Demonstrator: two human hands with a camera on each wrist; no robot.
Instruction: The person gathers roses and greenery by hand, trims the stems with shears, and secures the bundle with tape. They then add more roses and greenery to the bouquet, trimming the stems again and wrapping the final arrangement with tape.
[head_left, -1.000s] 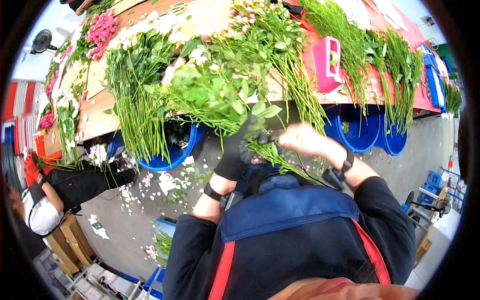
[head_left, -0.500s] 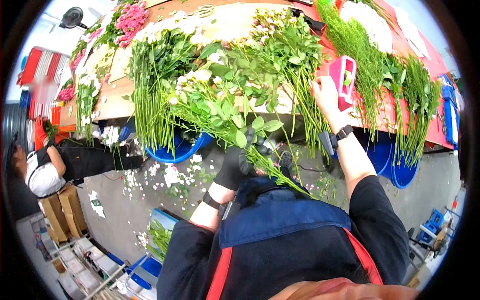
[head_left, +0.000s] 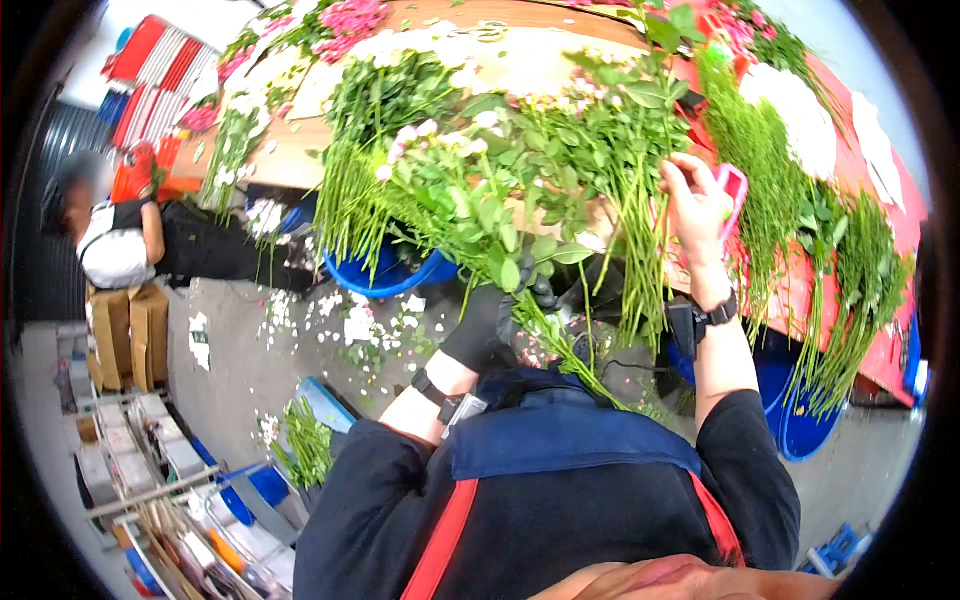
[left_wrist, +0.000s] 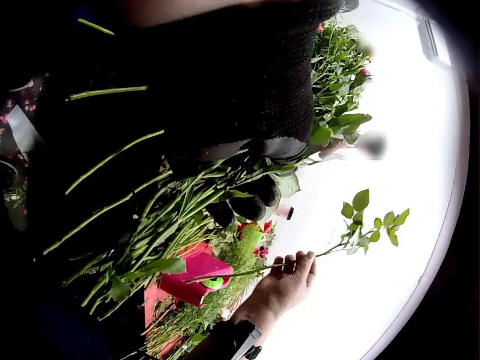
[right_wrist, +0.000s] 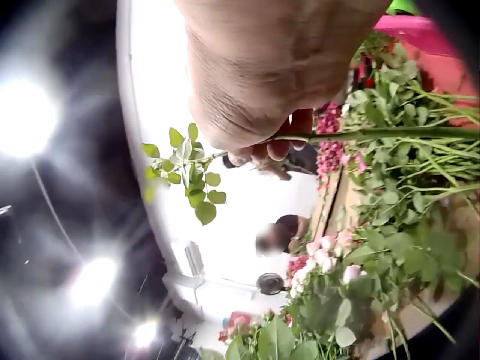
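Observation:
My left hand (head_left: 510,310), in a black glove, grips a bunch of flowers (head_left: 455,215) round its green stems. Pale pink blooms and leaves fan out from it toward the table, while the stem ends point back at the apron. In the left wrist view, dark gloved fingertips (left_wrist: 255,202) curl round these stems (left_wrist: 161,217). My bare right hand (head_left: 697,205) is raised at the table's front edge, pinching a single leafy stem (right_wrist: 360,136). The stem's leafy top (left_wrist: 367,225) sticks up beyond the fingers, with no bloom showing. Just behind that hand is a pink tape dispenser (left_wrist: 196,279).
Heaps of cut flowers (head_left: 385,110) and feathery greens (head_left: 745,150) cover the table, stems overhanging its front edge. Blue buckets (head_left: 385,285) stand below. Another person (head_left: 115,240) works at the left. Petals litter the floor (head_left: 250,345), and scissors (head_left: 488,32) lie at the back.
My right hand has left the bunch, reached to the stems beside the tape dispenser, and now lifts a leafy stem. The left hand keeps its hold; the head view has swung right.

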